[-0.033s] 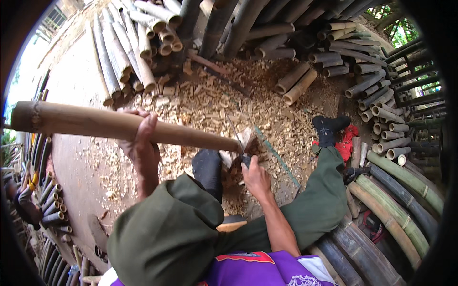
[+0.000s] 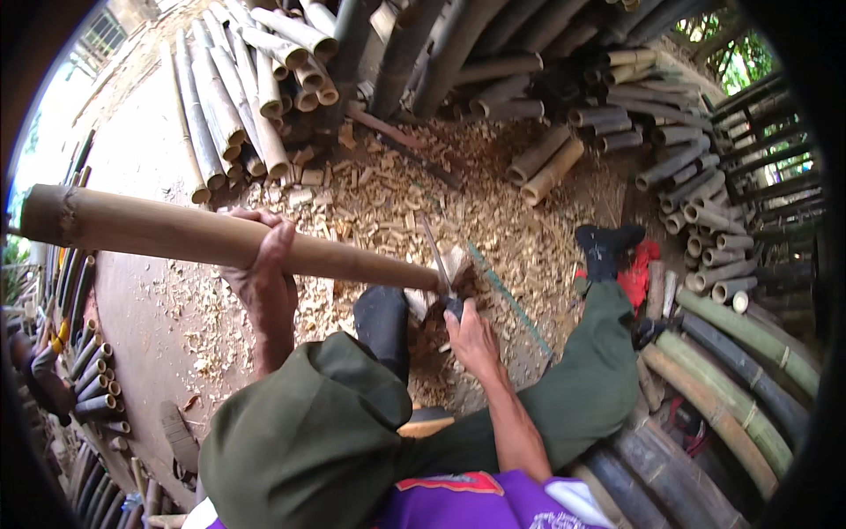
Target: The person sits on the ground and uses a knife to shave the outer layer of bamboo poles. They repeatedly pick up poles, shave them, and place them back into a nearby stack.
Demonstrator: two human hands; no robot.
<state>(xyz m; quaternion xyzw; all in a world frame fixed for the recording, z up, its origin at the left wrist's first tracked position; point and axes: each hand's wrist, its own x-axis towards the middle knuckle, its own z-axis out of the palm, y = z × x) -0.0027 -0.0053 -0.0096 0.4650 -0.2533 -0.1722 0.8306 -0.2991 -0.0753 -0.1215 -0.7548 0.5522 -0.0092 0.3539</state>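
A thick tan bamboo pole (image 2: 150,227) slants across in front of me, its wide dark end up at the left. My left hand (image 2: 264,260) is closed round it near the middle, thumb over the top. The pole's lower right end meets a pale wooden block (image 2: 455,264) on the ground. Beside that end, my right hand (image 2: 474,337) grips the dark handle of a knife (image 2: 435,242). The narrow blade points away from me, across the pole's end; whether it touches the bamboo is hard to tell.
Wood chips (image 2: 379,198) cover the ground around the block. Cut bamboo tubes (image 2: 238,97) are piled at the far left, with another stack (image 2: 696,189) at right. Two short bamboo pieces (image 2: 551,165) lie beyond the chips. Long green poles (image 2: 749,331) lie near right. My dark-shod feet (image 2: 383,322) flank the block.
My right hand and the knife have shifted slightly toward me at the pole's end. The pole and my left hand stay nearly in place.
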